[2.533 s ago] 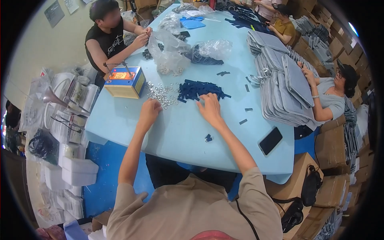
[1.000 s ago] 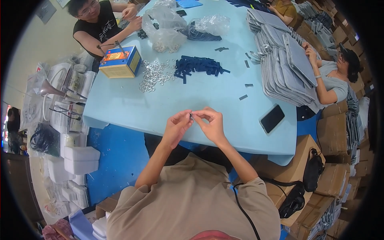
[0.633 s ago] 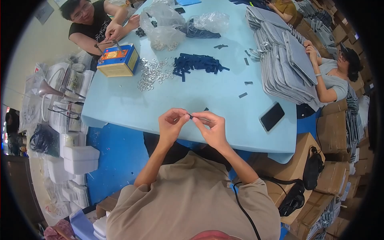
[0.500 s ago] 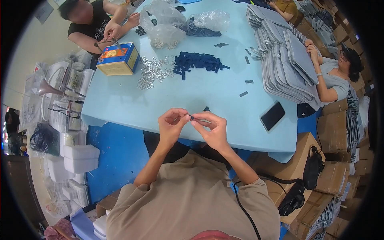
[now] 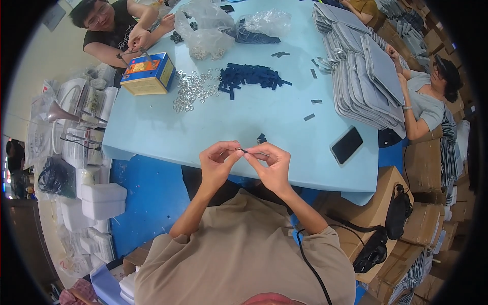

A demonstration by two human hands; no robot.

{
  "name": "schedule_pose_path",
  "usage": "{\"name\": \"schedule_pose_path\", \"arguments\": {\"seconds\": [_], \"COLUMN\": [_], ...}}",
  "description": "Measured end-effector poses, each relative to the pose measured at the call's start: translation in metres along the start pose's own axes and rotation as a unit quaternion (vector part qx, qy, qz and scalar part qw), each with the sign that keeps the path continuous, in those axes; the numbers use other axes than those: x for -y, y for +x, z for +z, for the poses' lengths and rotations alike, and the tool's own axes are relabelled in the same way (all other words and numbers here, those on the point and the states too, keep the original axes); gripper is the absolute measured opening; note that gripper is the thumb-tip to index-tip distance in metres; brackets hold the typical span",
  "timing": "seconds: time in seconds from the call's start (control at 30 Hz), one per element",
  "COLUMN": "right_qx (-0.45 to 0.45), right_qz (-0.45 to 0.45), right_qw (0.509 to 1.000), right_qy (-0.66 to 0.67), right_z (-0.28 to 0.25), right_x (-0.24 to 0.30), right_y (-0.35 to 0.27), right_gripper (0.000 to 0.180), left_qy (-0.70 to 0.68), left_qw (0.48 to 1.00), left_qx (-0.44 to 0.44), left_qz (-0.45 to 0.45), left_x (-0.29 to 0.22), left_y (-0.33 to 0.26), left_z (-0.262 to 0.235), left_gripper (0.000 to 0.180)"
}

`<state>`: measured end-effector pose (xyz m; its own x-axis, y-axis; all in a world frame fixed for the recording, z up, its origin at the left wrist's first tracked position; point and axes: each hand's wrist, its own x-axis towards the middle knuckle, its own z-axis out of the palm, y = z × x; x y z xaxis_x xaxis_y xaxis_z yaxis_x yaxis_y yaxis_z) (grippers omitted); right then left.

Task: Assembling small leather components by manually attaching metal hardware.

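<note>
Near the table's front edge, my left hand (image 5: 217, 161) and my right hand (image 5: 270, 161) meet at the fingertips, both closed in a pinch. Between them runs a small dark strip (image 5: 245, 151), its right end in my right fingers. At my left fingertips shows a tiny silvery bit, which looks like a metal ring but is mostly covered. Just beyond my right hand lies a little clump of dark strips (image 5: 262, 138). Farther off are a heap of navy strips (image 5: 251, 76) and, left of it, many loose silver rings (image 5: 193, 90).
A blue and yellow box (image 5: 148, 75) with a metal fixture stands at the far left, a person beside it. Clear plastic bags (image 5: 206, 30) lie at the back. Grey padded pouches (image 5: 358, 76) are stacked at the right, near another person. A phone (image 5: 347, 146) rests at the right front.
My fingertips have drawn slightly apart, and more of the dark strip shows between them. The person at the far left has raised their head.
</note>
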<state>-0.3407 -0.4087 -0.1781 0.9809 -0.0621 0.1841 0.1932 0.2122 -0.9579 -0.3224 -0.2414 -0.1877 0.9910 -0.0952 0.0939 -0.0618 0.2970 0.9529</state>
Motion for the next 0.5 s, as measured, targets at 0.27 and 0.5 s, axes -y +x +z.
{"name": "schedule_pose_path", "arguments": {"seconds": [0.27, 0.5], "right_qx": [-0.025, -0.037], "right_qz": [-0.047, -0.117], "right_qw": [0.993, 0.975], "right_qy": [-0.102, -0.184], "right_z": [0.006, 0.004], "right_x": [0.014, 0.015], "right_y": [-0.001, -0.003], "right_gripper": [0.011, 0.010], "left_qy": [0.032, 0.023], "left_qw": [0.997, 0.990], "left_qx": [0.042, 0.106], "left_qz": [0.058, 0.087], "left_x": [-0.006, 0.000], "left_y": [0.000, 0.003], "left_z": [-0.005, -0.007], "left_gripper": [0.012, 0.012]}}
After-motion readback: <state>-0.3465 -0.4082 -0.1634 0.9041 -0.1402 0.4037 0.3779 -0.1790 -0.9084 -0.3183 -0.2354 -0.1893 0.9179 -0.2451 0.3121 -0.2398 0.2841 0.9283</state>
